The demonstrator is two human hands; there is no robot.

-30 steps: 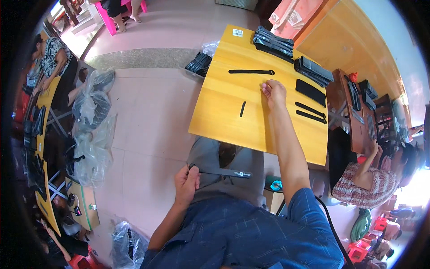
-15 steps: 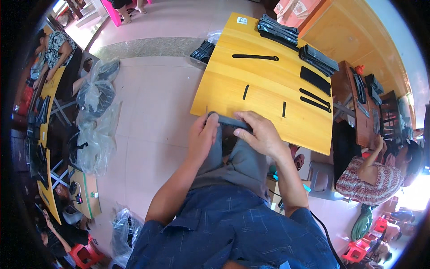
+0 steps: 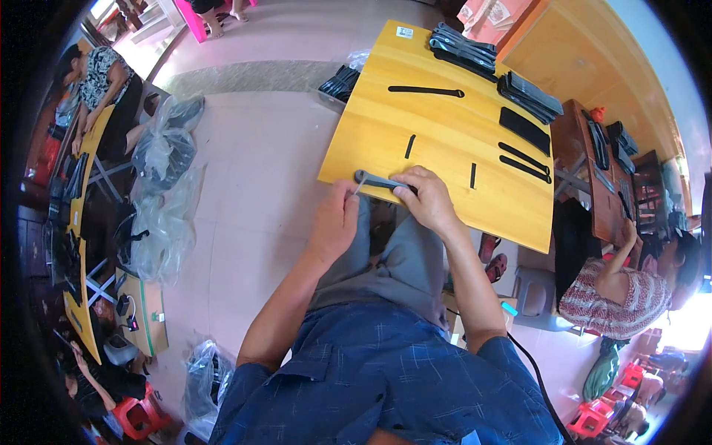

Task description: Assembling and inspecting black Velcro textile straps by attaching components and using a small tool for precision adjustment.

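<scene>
My right hand (image 3: 430, 199) grips one end of a dark grey strap (image 3: 377, 179) between thumb and fingers, over the near edge of the yellow table (image 3: 445, 119). The strap's rounded end points left. Beside that end, my left hand (image 3: 337, 216) is closed in a pinch on a thin pale strip (image 3: 361, 185), which leans against the strap; its kind is too small to make out. Farther up the table lies a long black strap (image 3: 426, 91) with a rounded, holed end. Two short black strips (image 3: 409, 146) mark the tabletop nearer me.
Stacks of grey-black straps (image 3: 529, 96) line the table's right side, with a black pad (image 3: 524, 130) and two single straps (image 3: 524, 163) nearby. A bin of black straps (image 3: 340, 83) adjoins the left edge. Co-workers sit at other tables left and right; plastic bags (image 3: 159, 237) lie on the floor.
Both hands have moved slightly up and farther over the table with the strap. Its rounded end now shows clear of my left fingers, which have shifted to the thin strip.
</scene>
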